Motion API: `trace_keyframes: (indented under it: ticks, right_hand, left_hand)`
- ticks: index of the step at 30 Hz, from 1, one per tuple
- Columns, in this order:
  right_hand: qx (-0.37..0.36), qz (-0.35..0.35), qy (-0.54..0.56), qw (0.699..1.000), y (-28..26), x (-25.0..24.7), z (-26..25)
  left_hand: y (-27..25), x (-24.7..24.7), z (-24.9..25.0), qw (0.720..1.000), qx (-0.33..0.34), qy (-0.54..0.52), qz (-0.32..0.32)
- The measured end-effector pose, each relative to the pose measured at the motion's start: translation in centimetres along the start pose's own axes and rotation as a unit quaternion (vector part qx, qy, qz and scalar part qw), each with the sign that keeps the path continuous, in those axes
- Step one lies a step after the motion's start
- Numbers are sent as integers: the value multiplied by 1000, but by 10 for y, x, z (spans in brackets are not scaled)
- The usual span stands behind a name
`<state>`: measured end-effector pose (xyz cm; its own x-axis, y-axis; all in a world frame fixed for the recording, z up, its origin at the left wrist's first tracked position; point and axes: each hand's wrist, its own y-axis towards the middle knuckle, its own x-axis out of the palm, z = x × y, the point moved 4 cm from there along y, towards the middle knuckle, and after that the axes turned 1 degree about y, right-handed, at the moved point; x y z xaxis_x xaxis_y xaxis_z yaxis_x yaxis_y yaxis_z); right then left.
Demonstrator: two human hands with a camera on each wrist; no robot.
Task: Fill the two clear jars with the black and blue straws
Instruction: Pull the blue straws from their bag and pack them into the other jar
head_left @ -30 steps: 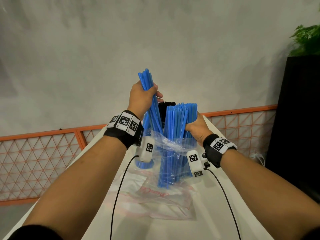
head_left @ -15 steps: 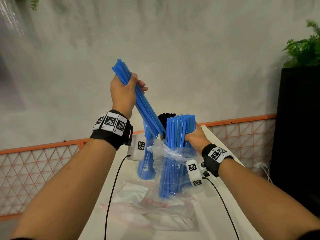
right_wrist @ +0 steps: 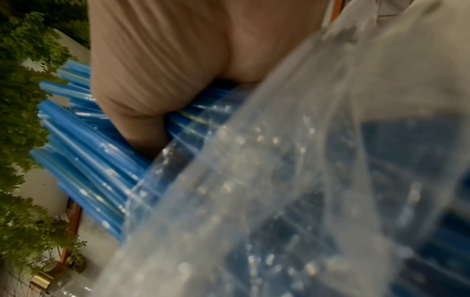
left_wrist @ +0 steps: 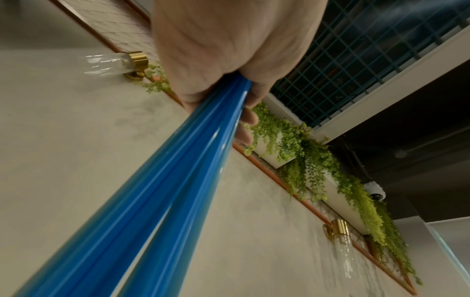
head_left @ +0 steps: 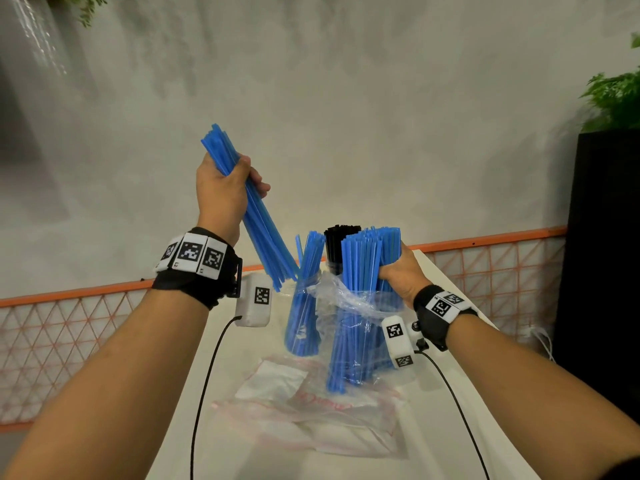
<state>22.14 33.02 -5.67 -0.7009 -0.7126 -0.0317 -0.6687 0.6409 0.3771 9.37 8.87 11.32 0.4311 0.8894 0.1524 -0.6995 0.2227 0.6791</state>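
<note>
Our left hand [head_left: 221, 192] has lifted since a moment ago: its fistful of blue straws [head_left: 254, 216], which was low beside the bag, now hangs clear above the table, tilted, the lower tips just over the left jar [head_left: 303, 317]. We judge that the handful is free of the pack and ready to drop in. The fingers are wrapped tight round the straws (the left wrist view shows them curled over the blue stems).

Our right hand [head_left: 398, 271] has not shifted; it clutches the main bundle [head_left: 367, 271] near its top, standing on end inside the bag [head_left: 349, 299], whose mouth is bunched round it.

The left jar already holds blue straws, splayed at the rim, so the new ones must thread between them. Behind stands the black bunch [head_left: 341, 245] in what we take for the second jar, mostly hidden. An empty bag [head_left: 304, 407] lies flat on the table [head_left: 228, 341] in front; the wrist cables trail across it.
</note>
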Motion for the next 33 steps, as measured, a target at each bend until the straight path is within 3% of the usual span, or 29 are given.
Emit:
trace_keyframes:
  ticks: [10, 16, 23, 33]
  right_hand:
    - [-7, 7, 0, 1000, -1, 0, 0]
    - [-10, 13, 5, 1000, -3, -2, 1]
    - [-3, 15, 8, 1000, -1, -3, 4]
    - [-15, 12, 22, 1000, -1, -2, 3]
  left_hand:
    - [-64, -10, -104, 990, -92, 62, -84]
    - [-92, -14, -147, 983, -140, 69, -91]
    - [-105, -15, -164, 973, -171, 83, -128]
    - [-103, -15, -169, 975, -164, 12, -149]
